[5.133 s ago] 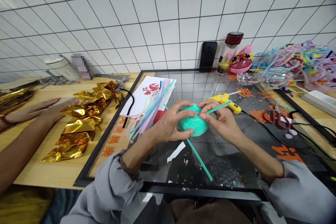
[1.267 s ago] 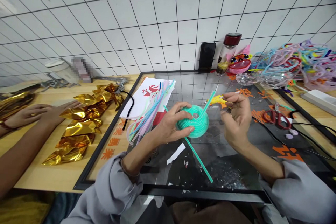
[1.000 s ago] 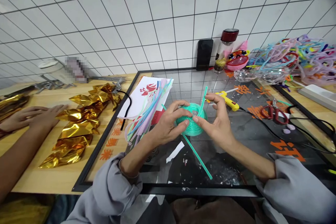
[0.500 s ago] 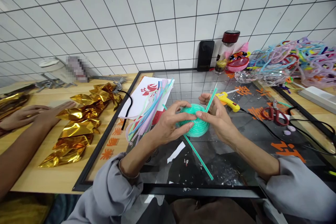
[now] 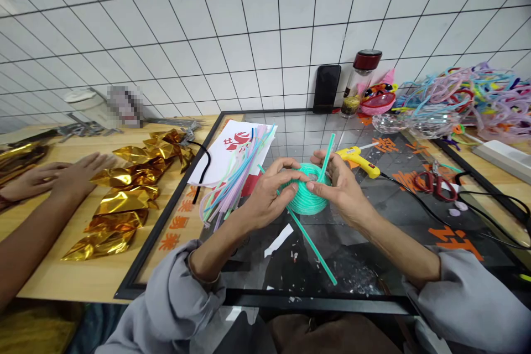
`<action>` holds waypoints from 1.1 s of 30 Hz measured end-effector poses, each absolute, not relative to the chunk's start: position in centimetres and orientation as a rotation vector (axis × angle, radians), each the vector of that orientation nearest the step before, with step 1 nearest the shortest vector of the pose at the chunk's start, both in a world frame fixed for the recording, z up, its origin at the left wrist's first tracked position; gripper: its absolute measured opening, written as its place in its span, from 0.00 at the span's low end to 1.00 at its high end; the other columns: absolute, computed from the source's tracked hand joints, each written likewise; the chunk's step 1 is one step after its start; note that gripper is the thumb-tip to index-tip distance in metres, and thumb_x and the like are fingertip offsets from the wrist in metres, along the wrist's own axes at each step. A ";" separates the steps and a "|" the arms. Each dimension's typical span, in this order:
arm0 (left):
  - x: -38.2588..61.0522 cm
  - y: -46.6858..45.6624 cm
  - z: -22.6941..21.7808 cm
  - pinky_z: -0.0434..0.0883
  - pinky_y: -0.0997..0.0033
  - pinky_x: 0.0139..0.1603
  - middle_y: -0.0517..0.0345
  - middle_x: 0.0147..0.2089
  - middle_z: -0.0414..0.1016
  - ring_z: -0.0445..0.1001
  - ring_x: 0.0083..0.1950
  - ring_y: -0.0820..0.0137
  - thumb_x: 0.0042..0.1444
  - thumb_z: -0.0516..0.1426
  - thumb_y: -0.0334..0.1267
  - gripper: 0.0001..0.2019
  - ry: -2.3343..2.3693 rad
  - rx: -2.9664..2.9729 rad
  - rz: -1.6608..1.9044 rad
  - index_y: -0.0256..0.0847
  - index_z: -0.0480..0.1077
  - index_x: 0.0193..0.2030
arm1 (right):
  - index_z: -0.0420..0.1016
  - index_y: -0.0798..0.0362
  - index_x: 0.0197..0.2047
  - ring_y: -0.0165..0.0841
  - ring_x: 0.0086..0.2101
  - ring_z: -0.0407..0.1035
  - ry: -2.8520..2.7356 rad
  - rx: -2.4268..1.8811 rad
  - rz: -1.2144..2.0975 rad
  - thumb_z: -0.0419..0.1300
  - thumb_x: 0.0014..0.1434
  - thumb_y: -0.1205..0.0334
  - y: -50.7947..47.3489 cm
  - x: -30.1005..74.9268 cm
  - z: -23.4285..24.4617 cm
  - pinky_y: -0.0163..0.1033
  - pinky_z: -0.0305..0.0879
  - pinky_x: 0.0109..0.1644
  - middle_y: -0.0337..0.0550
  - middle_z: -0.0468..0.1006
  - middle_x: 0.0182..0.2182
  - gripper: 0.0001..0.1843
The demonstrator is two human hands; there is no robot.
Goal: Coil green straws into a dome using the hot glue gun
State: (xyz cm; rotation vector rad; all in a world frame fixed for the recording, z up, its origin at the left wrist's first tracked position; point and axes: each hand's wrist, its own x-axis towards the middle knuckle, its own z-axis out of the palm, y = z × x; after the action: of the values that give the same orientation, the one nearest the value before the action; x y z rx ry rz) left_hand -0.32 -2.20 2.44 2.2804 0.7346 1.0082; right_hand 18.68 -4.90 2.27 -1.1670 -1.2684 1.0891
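A teal coil (image 5: 306, 199) of wound plastic tube sits between my hands above a black glass board (image 5: 373, 243). My left hand (image 5: 267, 194) grips the coil's left side, fingers curled over its top. My right hand (image 5: 338, 188) holds the right side and pinches the free teal tube end (image 5: 327, 150), which sticks up and away. A second straight teal length (image 5: 314, 246) runs from under the coil toward me.
A yellow glue gun (image 5: 357, 159) lies just behind my right hand, red scissors (image 5: 433, 185) to the right. Pastel tubes on white paper (image 5: 232, 163) lie left of the coil. Another person's hands (image 5: 62, 177) rest by gold foil pieces (image 5: 128, 193). Phone (image 5: 324, 88), jar (image 5: 360, 80), tangled tubes (image 5: 468, 94) stand behind.
My right hand came back from beside the glue gun to the coil and now pinches the upright tube end. My left hand has stayed on the coil.
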 end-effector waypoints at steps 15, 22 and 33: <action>-0.7 -1.5 2.4 0.71 0.54 0.61 0.50 0.57 0.68 0.68 0.62 0.59 0.63 0.56 0.35 0.12 0.673 1.910 0.907 0.46 0.81 0.46 | 0.63 0.45 0.47 0.39 0.44 0.65 -1.136 -1.242 1.152 0.66 0.41 0.55 -5.7 17.6 3.5 0.42 0.67 0.40 0.43 0.69 0.46 0.29; -0.6 -1.7 2.8 0.65 0.51 0.66 0.50 0.58 0.67 0.66 0.65 0.57 0.61 0.56 0.36 0.11 0.718 1.800 0.833 0.44 0.81 0.44 | 0.64 0.46 0.46 0.37 0.43 0.64 -1.062 -1.245 1.193 0.66 0.39 0.58 -5.8 17.2 4.0 0.40 0.64 0.40 0.40 0.68 0.44 0.28; -0.6 -1.6 2.9 0.64 0.51 0.67 0.52 0.61 0.67 0.64 0.67 0.55 0.59 0.57 0.38 0.11 0.719 1.659 0.816 0.45 0.81 0.43 | 0.65 0.46 0.43 0.35 0.40 0.63 -1.027 -1.237 1.181 0.66 0.37 0.59 -5.9 17.0 4.1 0.40 0.62 0.39 0.37 0.69 0.40 0.27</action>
State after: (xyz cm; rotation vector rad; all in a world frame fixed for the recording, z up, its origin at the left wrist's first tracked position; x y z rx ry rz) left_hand -0.62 -1.65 2.93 1.6586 0.7189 0.8157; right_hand 16.97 -5.91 4.11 -1.2369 -1.0270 1.1806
